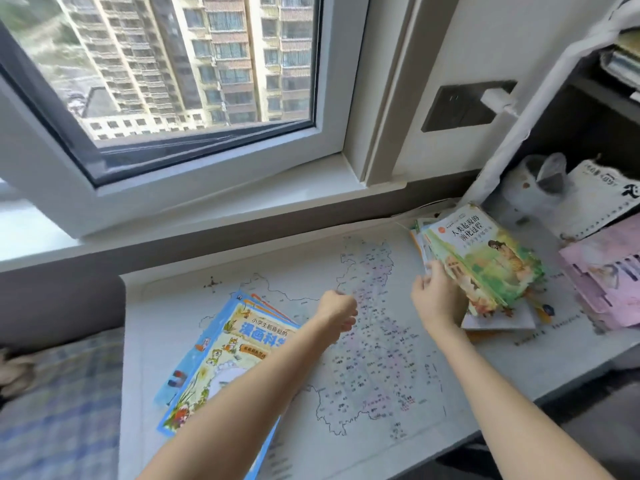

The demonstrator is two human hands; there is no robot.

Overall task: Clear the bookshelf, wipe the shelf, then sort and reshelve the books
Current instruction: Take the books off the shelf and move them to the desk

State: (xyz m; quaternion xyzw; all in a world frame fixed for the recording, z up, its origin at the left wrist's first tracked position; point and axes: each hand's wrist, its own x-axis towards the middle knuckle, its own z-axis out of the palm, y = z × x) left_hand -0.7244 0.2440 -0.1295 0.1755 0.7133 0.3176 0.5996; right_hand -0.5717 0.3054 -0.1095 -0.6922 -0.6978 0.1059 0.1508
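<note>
A stack of green-covered books [485,265] lies at the right of the desk, next to the bookshelf [588,98]. My right hand [437,296] grips the stack's left edge, fingers curled round several books. A second pile of blue comic-science books [221,348] lies at the desk's left, partly hidden by my left forearm. My left hand [337,311] hovers over the middle of the desk with loosely curled fingers and holds nothing.
A map mat [374,358] covers the desk. Pink papers [609,282] and a white sheet [595,199] lie at the shelf's foot beside a cup [550,174]. A window [173,81] and a wall socket with plug [467,105] are behind. A checked cushion [59,403] sits left.
</note>
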